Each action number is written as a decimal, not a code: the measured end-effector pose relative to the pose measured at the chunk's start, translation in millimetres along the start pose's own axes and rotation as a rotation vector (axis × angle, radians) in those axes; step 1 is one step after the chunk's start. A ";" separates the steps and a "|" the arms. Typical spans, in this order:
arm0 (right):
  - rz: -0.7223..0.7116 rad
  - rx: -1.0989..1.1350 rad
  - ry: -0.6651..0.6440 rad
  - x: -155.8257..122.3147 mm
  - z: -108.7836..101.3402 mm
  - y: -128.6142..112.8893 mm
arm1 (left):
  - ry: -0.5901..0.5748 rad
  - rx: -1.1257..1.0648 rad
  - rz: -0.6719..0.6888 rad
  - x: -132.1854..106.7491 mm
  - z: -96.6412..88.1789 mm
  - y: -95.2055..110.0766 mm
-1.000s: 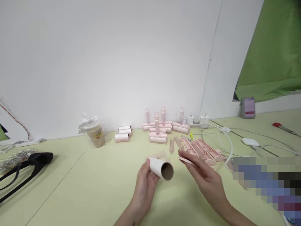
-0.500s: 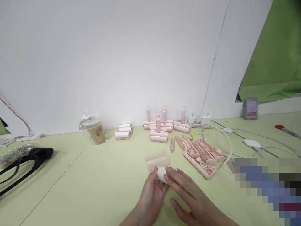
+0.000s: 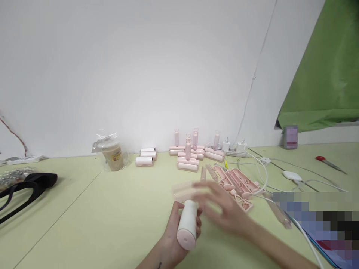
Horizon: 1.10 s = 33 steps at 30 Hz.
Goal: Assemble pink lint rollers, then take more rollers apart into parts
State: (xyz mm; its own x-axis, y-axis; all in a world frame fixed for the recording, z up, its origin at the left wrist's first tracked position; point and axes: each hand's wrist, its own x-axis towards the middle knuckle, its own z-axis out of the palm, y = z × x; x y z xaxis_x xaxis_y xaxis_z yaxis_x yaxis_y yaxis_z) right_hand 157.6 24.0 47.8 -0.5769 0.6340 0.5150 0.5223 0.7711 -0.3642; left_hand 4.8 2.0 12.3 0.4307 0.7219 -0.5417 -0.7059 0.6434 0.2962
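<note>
Our left hand (image 3: 173, 237) grips a white roll (image 3: 188, 217) above the table (image 3: 92, 224), pink end cap (image 3: 186, 240) facing us. Our right hand (image 3: 226, 209), blurred, splays loosely beside it. On the bagged cup (image 3: 111, 163) we see a yellow label (image 3: 116, 157), too small to read.

The near end of your white roll (image 3: 187, 218) now shows a pink cap (image 3: 186, 239) instead of a hollow opening; your right hand (image 3: 224, 209) has left it, blurred near the pink cover (image 3: 182, 191).

Matt white paper roll (image 3: 188, 217), smooth plastic cap (image 3: 186, 239)
</note>
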 end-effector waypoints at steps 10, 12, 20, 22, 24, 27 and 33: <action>0.488 -0.365 -0.069 -3.8 -11.7 85.5 | 0.002 -0.104 0.025 -2.4 7.3 1.9; 0.535 -0.313 -0.029 -13.4 -7.0 83.7 | -0.005 -0.094 0.029 -2.6 7.1 0.8; 0.773 0.234 0.202 -14.4 -20.0 85.4 | -0.016 -0.027 0.057 -3.4 6.2 1.5; 0.797 0.387 0.251 -13.9 -20.1 80.3 | -0.011 0.004 0.096 -1.6 6.7 2.3; 0.815 0.505 0.276 -13.6 -18.6 70.0 | 0.001 0.031 0.143 0.6 7.4 2.2; 0.834 0.627 0.261 -12.6 -14.6 46.4 | 0.041 0.061 0.213 3.9 7.2 -0.4; 0.816 0.878 0.134 -13.1 8.2 -3.8 | 0.191 0.167 0.329 6.0 3.4 -10.8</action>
State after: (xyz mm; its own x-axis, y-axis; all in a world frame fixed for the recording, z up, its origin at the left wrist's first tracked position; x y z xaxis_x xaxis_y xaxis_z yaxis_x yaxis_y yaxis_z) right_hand 158.0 13.3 36.1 -0.1790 0.9823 -0.0549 0.0679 -0.0433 -0.9967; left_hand 16.9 0.2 8.5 0.0742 0.8457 -0.5285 -0.6805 0.4303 0.5931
